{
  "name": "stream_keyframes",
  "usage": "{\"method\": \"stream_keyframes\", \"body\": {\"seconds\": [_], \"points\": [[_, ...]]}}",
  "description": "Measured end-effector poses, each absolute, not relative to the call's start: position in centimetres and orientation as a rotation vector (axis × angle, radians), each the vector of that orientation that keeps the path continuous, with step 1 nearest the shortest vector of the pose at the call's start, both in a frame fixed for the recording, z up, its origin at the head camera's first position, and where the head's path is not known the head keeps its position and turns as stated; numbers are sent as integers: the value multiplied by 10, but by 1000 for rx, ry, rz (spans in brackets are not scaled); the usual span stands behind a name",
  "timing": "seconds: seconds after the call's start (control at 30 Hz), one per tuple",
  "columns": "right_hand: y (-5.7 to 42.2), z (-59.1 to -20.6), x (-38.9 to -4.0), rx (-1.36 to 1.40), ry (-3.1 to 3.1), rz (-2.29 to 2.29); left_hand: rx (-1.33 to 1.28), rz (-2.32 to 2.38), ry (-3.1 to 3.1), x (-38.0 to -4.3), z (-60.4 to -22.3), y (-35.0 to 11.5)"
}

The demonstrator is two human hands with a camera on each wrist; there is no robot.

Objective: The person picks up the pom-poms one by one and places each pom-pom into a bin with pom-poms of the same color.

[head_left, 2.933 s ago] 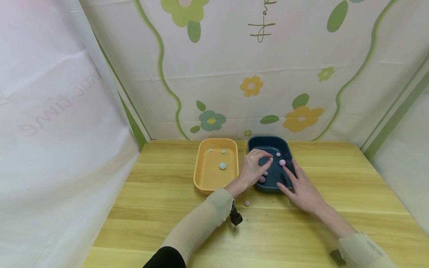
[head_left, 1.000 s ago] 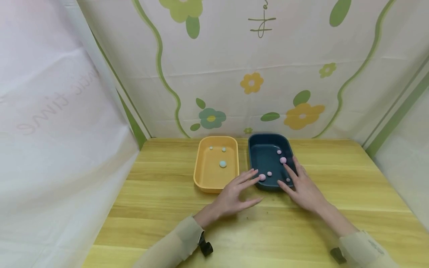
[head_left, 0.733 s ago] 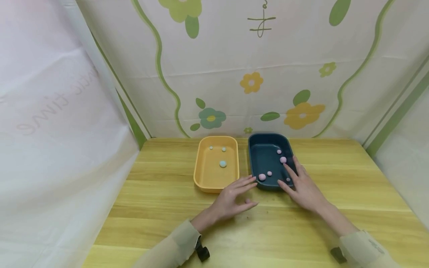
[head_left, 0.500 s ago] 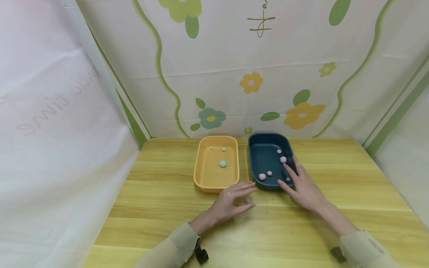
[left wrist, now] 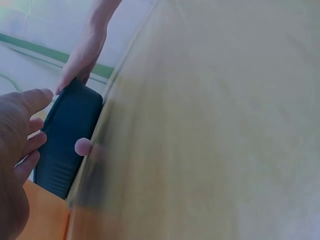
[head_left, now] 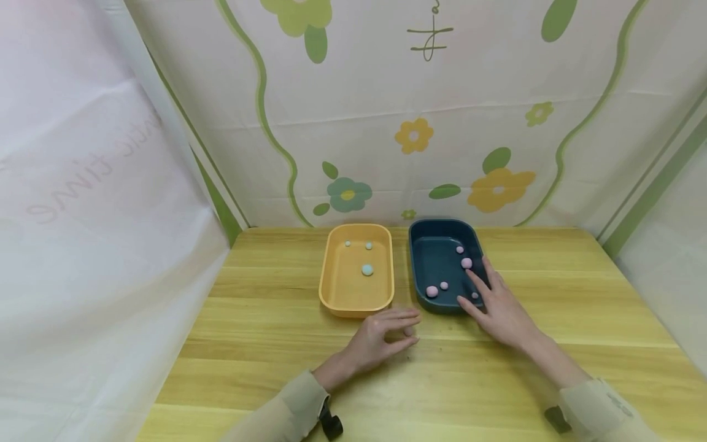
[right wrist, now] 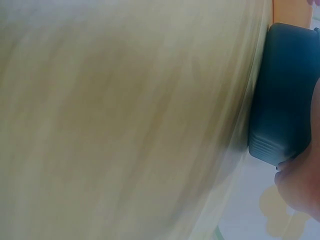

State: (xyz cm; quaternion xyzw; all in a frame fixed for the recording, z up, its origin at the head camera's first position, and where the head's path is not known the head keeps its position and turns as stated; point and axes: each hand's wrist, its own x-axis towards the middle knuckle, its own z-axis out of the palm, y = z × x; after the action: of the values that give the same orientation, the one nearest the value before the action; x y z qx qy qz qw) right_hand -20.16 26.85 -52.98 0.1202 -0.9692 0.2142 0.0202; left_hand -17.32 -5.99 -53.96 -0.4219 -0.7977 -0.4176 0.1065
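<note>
My left hand [head_left: 372, 341] is just in front of the two trays, thumb and fingers parted around a small pink ball [head_left: 409, 331] on the table. In the left wrist view, this pink ball [left wrist: 83, 146] stands apart from the fingers. The right hand [head_left: 505, 316] rests at the right side of the dark blue tray [head_left: 439, 226], fingers spread. Its thumb and a finger reach over the rim, the fingertip close to a pink ball [head_left: 466, 263]. Several other pink balls lie in this tray, including a larger one [head_left: 432, 291] at its near left.
To the left stands a yellow tray [head_left: 329, 294] holding a larger light blue ball [head_left: 367, 270] and two smaller ones. Both trays stand near the back edge of the wooden table [head_left: 265, 294]. Behind it hangs a white cloth [head_left: 364, 147] with printed flowers.
My left hand has left the dark blue tray, where it pinched a small pink ball, and drawn back to the pink ball on the table. A small ball now lies at the tray's near right.
</note>
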Motion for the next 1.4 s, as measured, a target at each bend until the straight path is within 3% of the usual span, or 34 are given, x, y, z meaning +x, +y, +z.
{"method": "stream_keyframes", "body": {"seconds": [1.03, 1.4], "points": [[269, -531, -203, 387, -2992, 677, -971, -1342, -2604, -177, -566, -60], [268, -531, -202, 388, -2990, 680, -1000, -1292, -2532, -176, -572, -59]]}}
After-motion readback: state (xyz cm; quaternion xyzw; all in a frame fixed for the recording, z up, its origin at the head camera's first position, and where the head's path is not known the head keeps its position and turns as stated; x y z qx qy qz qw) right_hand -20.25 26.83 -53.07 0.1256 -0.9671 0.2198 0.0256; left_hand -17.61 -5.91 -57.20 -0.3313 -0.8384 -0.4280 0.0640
